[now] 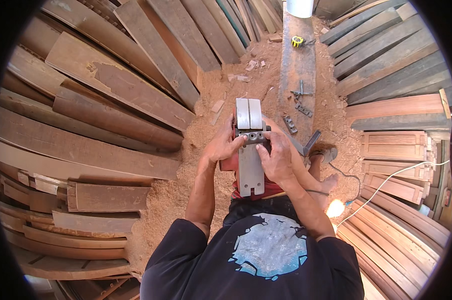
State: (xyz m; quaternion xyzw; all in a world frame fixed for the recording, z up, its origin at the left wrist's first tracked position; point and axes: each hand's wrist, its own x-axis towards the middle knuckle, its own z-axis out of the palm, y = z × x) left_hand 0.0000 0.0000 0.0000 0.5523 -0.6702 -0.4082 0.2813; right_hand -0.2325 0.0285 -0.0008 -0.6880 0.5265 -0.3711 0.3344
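Note:
An electric hand planer [251,172] rests upside down on my lap, its metal sole plates facing up and its red body showing along the left side. Across the gap between the plates lies a short dark metal bar with round holes [254,136]. My left hand [225,145] is closed round the planer's left side, with the thumb pressed on the bar's left end. At the other end, the fingers of my right hand [277,156] grip the bar, with the thumb just below it. What lies under the bar is hidden.
On the long plank [298,65] ahead lie a yellow tape measure [297,41], a T-handled tool [301,91] and another holed metal bar [290,125]. Boards [111,80] lean along both sides. A white cable [386,181] crosses boards at right; wood shavings cover the floor.

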